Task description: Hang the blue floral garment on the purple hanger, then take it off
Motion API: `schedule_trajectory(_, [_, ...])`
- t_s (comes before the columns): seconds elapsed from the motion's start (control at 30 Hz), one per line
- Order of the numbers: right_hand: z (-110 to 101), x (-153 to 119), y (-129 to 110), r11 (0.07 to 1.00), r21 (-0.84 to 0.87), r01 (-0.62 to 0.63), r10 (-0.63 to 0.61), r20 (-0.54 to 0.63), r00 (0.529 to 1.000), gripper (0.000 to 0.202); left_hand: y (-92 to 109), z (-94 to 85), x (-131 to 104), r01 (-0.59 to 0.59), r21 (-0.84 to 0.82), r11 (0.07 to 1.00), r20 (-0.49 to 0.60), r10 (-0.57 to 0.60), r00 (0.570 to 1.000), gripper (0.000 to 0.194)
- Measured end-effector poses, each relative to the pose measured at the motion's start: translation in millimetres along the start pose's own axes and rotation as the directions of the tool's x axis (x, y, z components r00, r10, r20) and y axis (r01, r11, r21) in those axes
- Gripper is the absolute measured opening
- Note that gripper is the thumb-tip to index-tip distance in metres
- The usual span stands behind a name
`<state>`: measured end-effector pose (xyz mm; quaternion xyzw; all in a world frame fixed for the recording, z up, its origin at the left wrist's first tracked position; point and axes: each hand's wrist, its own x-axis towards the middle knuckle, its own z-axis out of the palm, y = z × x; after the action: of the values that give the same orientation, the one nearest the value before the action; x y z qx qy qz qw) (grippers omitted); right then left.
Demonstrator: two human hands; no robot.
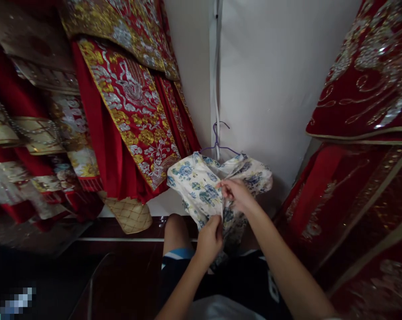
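A white short-sleeved shirt (201, 186) with blue flowers hangs on a purple wire hanger (216, 146) in front of my knees. My left hand (210, 238) is closed on the lower part of its front edge. Higher up, near the chest, the fingers of my right hand (234, 193) pinch the same front opening. The neckline gapes a little above my right hand. Whether a button lies between the fingers is too small to tell. My arms and hands cover part of the shirt's right front and hem.
Red embroidered costumes (134, 106) with gold and silver patterns hang on the left. More dark red sequinned garments (364, 98) hang close on the right. Behind the hanger is a pale wall (264, 80) with a white cable (217, 71). The floor (121, 275) is dark and glossy.
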<state>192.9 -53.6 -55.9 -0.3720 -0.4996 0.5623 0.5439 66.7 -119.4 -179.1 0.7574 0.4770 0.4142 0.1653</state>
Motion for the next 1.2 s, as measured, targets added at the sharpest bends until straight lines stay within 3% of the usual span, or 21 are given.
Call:
schedule_trajectory(0.2, [10.2,40.0,-54.3,0.993,0.111,0.035,-0.034,-0.013,0.999,0.015,-11.3,5.8,3.6,-0.035,0.125,0.992,0.131,0.019,0.991,0.019])
schedule_trajectory(0.37, [9.5,38.6,-57.6,0.989,-0.002,0.145,-0.145,0.011,0.989,0.017,-13.6,-12.8,24.7,-0.036,0.087,0.996,0.199,0.018,0.980,0.011])
schedule_trajectory(0.43, [7.6,32.6,-51.6,0.978,-0.066,0.198,-0.197,0.023,0.980,0.020,-4.0,-30.2,46.0,-0.072,-0.020,0.997,0.119,0.074,0.990,0.021])
schedule_trajectory(0.5, [5.7,25.9,-46.4,0.968,-0.123,0.220,-0.217,0.035,0.975,0.021,11.7,-51.1,73.2,-0.128,-0.087,0.988,-0.059,0.123,0.991,0.042])
schedule_trajectory(0.57, [4.0,19.9,-44.2,0.955,-0.175,0.238,-0.233,0.046,0.971,0.022,30.1,-72.2,102.2,-0.231,-0.048,0.972,-0.187,0.219,0.958,0.047])
schedule_trajectory(0.7, [-0.2,14.5,-47.0,0.924,-0.249,0.289,-0.281,0.068,0.957,0.023,59.1,-100.0,145.7,-0.414,0.149,0.898,-0.184,0.437,0.881,0.025])
schedule_trajectory(0.8, [-4.7,18.6,-44.3,0.900,-0.285,0.328,-0.327,0.054,0.943,0.025,69.0,-103.0,155.8,-0.463,0.228,0.857,-0.159,0.502,0.850,0.017])
schedule_trajectory(0.87, [-7.3,23.7,-35.1,0.880,-0.338,0.333,-0.337,0.049,0.940,0.026,71.1,-102.3,155.2,-0.451,0.228,0.863,-0.224,0.497,0.838,0.016])
schedule_trajectory(0.97, [-9.5,28.1,-11.1,0.863,-0.438,0.253,-0.271,0.021,0.962,0.026,64.9,-108.9,153.8,-0.376,0.178,0.909,-0.435,0.415,0.799,0.017])
schedule_trajectory(1.07, [-11.0,23.8,15.9,0.880,-0.455,0.134,-0.162,-0.021,0.987,0.027,40.5,-127.3,155.8,-0.287,-0.089,0.954,-0.673,0.154,0.723,0.014])
schedule_trajectory(1.13, [-11.6,17.2,29.7,0.903,-0.419,0.097,-0.116,-0.020,0.993,0.027,15.3,-139.8,155.6,-0.289,-0.437,0.852,-0.728,-0.147,0.670,0.010])
schedule_trajectory(1.17, [-11.5,13.6,34.6,0.915,-0.392,0.094,-0.106,-0.009,0.994,0.026,1.8,-144.2,153.7,-0.310,-0.612,0.728,-0.695,-0.307,0.650,0.010])
schedule_trajectory(1.2, [-11.0,9.9,38.4,0.928,-0.360,0.097,-0.103,0.004,0.995,0.025,-11.2,-146.8,150.2,-0.314,-0.692,0.650,-0.657,-0.388,0.647,0.013])
